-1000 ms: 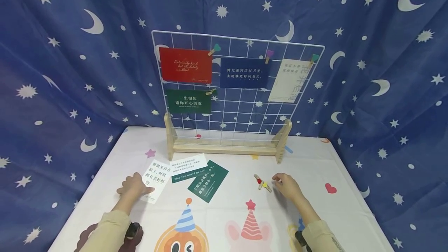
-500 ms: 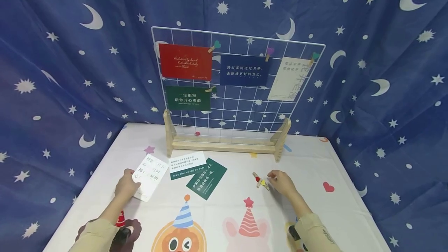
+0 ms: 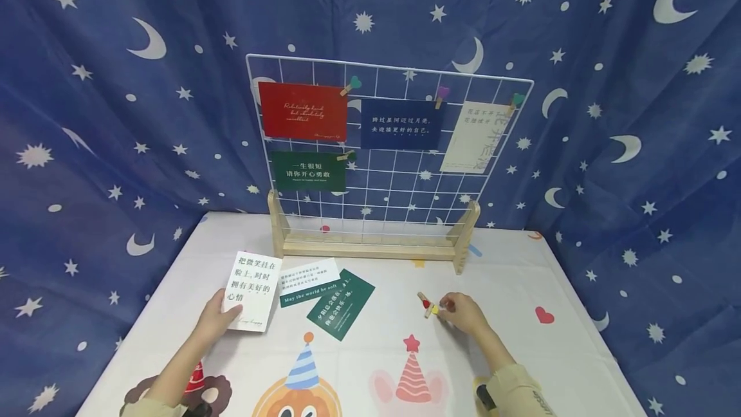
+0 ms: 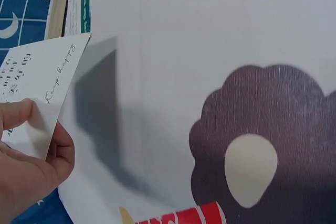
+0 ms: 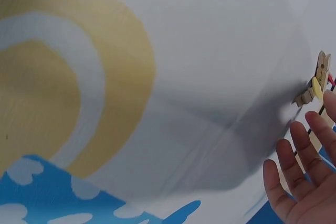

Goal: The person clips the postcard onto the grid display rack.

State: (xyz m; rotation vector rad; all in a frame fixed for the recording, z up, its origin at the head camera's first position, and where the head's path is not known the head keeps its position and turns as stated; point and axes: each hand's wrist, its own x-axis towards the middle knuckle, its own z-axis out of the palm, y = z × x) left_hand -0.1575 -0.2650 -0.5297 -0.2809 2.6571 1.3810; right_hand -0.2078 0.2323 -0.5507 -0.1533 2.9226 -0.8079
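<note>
My left hand (image 3: 215,320) grips a white card (image 3: 255,291) with dark lettering by its lower left edge. Its thumb lies on the printed face and the other fingers curl behind, while the card (image 4: 58,69) tilts up off the table and casts a shadow. My right hand (image 3: 466,315) reaches to two small wooden clothespins, one with a red heart (image 3: 426,304), the other with a yellow heart (image 3: 435,309). In the right wrist view its fingers (image 5: 302,153) are spread, with thumb and forefinger right at the yellow-heart clothespin (image 5: 317,87).
A white wire grid (image 3: 399,179) in a wooden stand (image 3: 370,248) carries a red card (image 3: 303,111), a blue card (image 3: 401,124), a cream card (image 3: 471,137) and a green card (image 3: 309,171), all clipped. Overlapping white (image 3: 309,274) and green cards (image 3: 341,314) lie in front.
My left hand has taken hold of the white card, lifted it from the table and tilted it upright. The right hand has moved slightly left, up to the yellow-heart clothespin.
</note>
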